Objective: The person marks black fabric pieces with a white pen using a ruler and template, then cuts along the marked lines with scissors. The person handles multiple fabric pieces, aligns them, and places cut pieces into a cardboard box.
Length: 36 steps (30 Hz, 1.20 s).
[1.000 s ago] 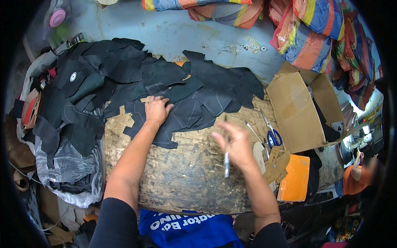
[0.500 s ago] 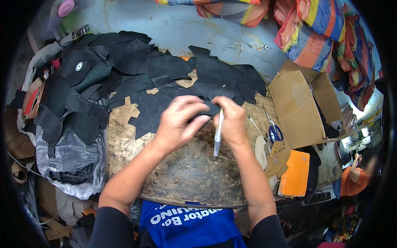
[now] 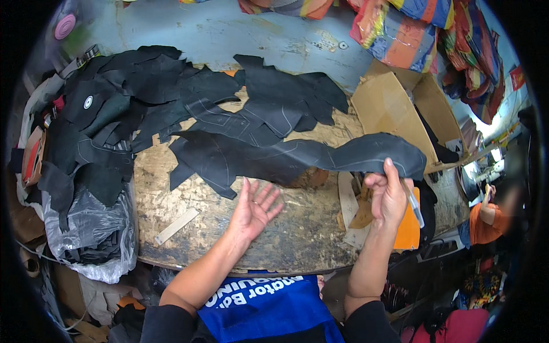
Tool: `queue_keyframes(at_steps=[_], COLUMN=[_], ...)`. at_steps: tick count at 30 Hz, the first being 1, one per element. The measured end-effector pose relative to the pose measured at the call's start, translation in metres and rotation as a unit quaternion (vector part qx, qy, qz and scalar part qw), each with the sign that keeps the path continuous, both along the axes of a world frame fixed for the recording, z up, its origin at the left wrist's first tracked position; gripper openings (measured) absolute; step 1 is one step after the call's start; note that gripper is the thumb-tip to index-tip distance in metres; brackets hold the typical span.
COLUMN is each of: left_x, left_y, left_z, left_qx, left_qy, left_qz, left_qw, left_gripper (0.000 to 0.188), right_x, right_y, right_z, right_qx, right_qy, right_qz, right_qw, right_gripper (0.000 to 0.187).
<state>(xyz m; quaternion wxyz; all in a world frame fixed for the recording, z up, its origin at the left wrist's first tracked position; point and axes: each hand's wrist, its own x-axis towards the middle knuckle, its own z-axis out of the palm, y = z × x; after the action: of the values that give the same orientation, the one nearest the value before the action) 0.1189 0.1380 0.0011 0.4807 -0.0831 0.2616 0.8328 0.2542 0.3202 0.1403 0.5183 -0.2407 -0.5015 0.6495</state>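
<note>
A long black leather piece (image 3: pixel 274 155) with pale drawn lines is stretched across the table, its right end lifted. My right hand (image 3: pixel 386 197) pinches that raised end near its lower edge. A pen (image 3: pixel 413 207) with a clear cap is also tucked in this hand, pointing down. Below the leather's middle, my left hand (image 3: pixel 257 209) is open, palm up and fingers spread, holding nothing. Under the far side lie more black leather pieces (image 3: pixel 309 91), some with pale marking lines.
A short flat pale strip (image 3: pixel 177 226) lies on the worn wooden table (image 3: pixel 297 234). At left are a leather heap (image 3: pixel 114 74) and a plastic bag of scraps (image 3: pixel 86 228). An open cardboard box (image 3: pixel 383 108), pale templates (image 3: pixel 347 200) and an orange pad (image 3: pixel 407 234) are at right.
My right hand has moved right, drawing the leather piece out long. My left hand has come away and opened. The leather now covers the scissors, and the pale strip shows at left.
</note>
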Motion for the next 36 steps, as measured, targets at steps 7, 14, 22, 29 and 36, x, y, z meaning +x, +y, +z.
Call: queue_keyframes(at_steps=[7, 14, 22, 29, 36], left_x=[-0.048, -0.121, -0.096, -0.022, -0.025], left_y=[-0.026, 0.011, -0.016, -0.100, -0.186], left_z=[0.003, 0.020, 0.032, 0.026, 0.024], left_qx=[-0.407, -0.640, -0.495, -0.302, -0.647], left_qy=[0.507, 0.599, 0.598, 0.404, 0.637], left_qz=[0.191, -0.043, 0.131, 0.135, -0.022], left_qw=[0.736, 0.479, 0.616, 0.853, 0.417], left_gripper=[0.056, 0.060, 0.039, 0.036, 0.049], right_x=[0.070, 0.079, 0.056, 0.006, 0.030], right_y=[0.015, 0.030, 0.038, 0.088, 0.080], right_z=[-0.058, -0.079, -0.016, 0.002, -0.084], right_qx=[-0.028, -0.009, 0.196, 0.179, 0.231], right_qy=[-0.101, -0.116, -0.070, -0.098, -0.489], right_qz=[-0.081, -0.066, -0.122, -0.003, -0.190], right_qw=[0.991, 0.991, 0.970, 0.979, 0.820], right_gripper=[0.015, 0.019, 0.015, 0.019, 0.042])
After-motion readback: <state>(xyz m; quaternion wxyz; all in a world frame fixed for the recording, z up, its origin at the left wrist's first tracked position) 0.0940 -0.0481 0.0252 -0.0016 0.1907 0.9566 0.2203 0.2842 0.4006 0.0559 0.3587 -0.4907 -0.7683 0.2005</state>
